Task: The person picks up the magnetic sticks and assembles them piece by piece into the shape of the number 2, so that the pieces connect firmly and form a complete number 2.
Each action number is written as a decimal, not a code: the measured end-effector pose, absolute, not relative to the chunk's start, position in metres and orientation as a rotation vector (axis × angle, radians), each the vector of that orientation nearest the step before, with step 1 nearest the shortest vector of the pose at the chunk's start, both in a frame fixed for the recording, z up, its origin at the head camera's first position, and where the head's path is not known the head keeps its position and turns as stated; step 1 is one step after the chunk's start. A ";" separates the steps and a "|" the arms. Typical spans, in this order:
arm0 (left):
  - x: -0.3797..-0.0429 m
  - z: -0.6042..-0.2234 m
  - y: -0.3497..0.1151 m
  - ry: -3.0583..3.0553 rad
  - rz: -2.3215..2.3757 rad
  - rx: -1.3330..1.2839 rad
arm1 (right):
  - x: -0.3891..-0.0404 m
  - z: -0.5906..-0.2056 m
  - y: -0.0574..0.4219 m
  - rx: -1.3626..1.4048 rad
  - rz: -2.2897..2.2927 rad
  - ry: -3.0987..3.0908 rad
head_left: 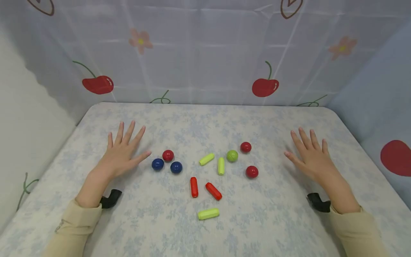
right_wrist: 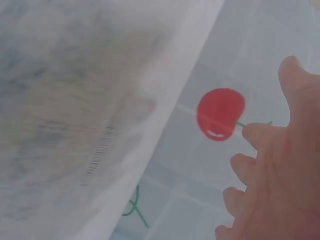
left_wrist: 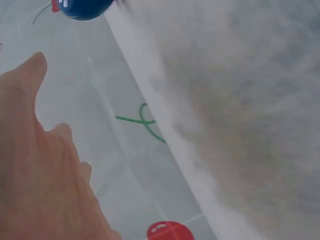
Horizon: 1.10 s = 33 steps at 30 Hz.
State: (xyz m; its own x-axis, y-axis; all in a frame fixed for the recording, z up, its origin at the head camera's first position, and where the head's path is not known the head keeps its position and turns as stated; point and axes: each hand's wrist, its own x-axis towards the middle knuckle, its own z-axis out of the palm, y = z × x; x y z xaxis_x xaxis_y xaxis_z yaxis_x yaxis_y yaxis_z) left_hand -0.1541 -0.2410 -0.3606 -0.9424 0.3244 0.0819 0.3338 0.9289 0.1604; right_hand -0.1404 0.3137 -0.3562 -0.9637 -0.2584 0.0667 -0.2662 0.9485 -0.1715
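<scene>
My left hand (head_left: 120, 157) is spread palm down over the left of the table, holding nothing. Its thumb tip points at two blue balls (head_left: 157, 164) and a red ball (head_left: 168, 155); one blue ball (left_wrist: 85, 6) tops the left wrist view. On the other side my right hand (head_left: 313, 159) is likewise spread, with nothing in it. Nearest to it lie two red balls (head_left: 252, 172) and a green ball (head_left: 232, 156). Between the hands are two red sticks (head_left: 194, 187) and several yellow-green sticks (head_left: 208, 213), short and faceted.
A pale blue floral cloth covers the table (head_left: 154, 228). Behind it hangs a curtain (head_left: 199, 53) printed with cherries and flowers, and similar cloth stands along both sides. A black wrist mount (head_left: 110, 199) juts from the left cuff, another black mount (head_left: 319, 202) from the right.
</scene>
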 end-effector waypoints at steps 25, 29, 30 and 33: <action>-0.153 -0.363 -0.100 -2.637 -1.707 -0.991 | -0.126 -0.361 0.246 0.795 1.289 -2.875; -0.154 -0.372 -0.092 -2.710 -1.735 -0.969 | -0.126 -0.370 0.238 0.827 1.320 -2.919; -0.154 -0.373 -0.090 -2.727 -1.724 -0.964 | -0.125 -0.372 0.237 0.836 1.316 -2.928; -0.153 -0.373 -0.084 -2.787 -1.634 -0.967 | -0.125 -0.376 0.234 0.867 1.324 -2.930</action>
